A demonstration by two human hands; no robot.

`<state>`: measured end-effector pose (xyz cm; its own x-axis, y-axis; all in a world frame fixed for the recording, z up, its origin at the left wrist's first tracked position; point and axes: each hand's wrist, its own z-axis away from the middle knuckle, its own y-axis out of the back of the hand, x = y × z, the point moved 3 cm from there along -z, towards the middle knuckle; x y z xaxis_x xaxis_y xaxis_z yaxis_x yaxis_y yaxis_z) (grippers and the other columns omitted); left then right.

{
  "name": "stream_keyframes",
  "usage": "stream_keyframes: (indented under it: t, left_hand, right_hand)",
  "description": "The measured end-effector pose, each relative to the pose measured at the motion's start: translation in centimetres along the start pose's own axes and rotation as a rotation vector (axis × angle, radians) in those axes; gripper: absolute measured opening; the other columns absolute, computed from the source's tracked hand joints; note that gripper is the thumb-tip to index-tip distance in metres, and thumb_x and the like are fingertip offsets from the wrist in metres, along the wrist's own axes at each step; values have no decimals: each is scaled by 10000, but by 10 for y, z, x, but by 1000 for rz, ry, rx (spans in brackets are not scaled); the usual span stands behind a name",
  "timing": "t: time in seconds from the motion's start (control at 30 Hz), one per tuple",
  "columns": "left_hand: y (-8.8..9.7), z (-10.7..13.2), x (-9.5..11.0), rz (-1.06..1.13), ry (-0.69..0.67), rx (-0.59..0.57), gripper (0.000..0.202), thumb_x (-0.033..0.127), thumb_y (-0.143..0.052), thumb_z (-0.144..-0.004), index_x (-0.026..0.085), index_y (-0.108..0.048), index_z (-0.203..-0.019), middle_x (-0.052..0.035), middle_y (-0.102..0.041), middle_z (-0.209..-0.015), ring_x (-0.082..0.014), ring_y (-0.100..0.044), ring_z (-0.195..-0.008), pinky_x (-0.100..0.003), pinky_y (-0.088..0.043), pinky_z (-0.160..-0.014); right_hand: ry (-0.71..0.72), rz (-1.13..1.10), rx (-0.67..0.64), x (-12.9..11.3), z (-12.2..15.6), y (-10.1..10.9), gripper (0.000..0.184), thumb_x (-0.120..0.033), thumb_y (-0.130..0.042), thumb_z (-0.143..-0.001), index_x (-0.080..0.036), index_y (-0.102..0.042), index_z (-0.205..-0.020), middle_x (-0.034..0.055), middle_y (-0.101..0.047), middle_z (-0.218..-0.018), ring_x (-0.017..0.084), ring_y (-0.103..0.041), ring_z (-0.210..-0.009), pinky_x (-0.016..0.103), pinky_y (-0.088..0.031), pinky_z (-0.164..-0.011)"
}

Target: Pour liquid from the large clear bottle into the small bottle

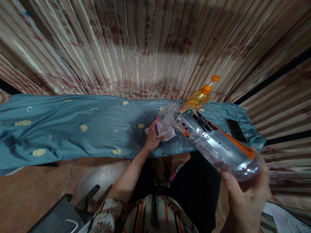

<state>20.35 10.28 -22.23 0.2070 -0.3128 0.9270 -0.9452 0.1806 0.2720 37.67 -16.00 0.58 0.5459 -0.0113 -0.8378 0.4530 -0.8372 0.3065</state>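
My right hand is wrapped round the base of a large clear plastic bottle with a silver, black and orange label. The bottle is tilted, its narrow end pointing left and away from me. At that end my left hand grips a crumpled clear plastic packet with pink print. Whether the bottle's mouth touches the packet or goes into it I cannot tell. A whitish scalloped edge shows under the packet. Just behind the bottle stands a pump bottle of yellow liquid with an orange top.
A blue-green cloth with yellow pineapple prints covers the narrow table. A dark phone lies at its right end. Pleated curtains hang behind. A grey chair stands at lower left, and a white bag at lower right.
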Motion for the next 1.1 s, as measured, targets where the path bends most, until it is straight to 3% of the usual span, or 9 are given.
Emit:
stream_keyframes:
  t: [0.73,0.87,1.1]
  left_hand:
    - [1,-1,8,7,21,-1,1032,395,-1005,-701,219,-479,-1571,-221,-590,-1648,-425,-578,-1557,-641,-424,-1342]
    - [0,-2,8,25,7,10,1028,461,-999,-702,232,-481,-1560,-210,-594,-1646,-411,-579,-1555,-614,-434,-1337]
    - [2,-2,7,26,17,-13,1064,442,-994,-697,201,-450,-1579,-238,-574,-1662,-418,-564,-1570,-612,-399,-1361]
  right_hand:
    - [-7,27,29,1,1,0,1017,-633,-977,-708,-185,-627,-1551,171,-696,-1480,409,-666,-1350,664,-471,-1244]
    - [-1,13,13,2,0,0,1031,-613,-984,-705,-182,-614,-1566,170,-684,-1485,412,-657,-1363,658,-464,-1248]
    - [-1,12,5,1,0,0,1018,-590,-983,-724,-177,-607,-1575,169,-690,-1478,412,-650,-1381,669,-412,-1287]
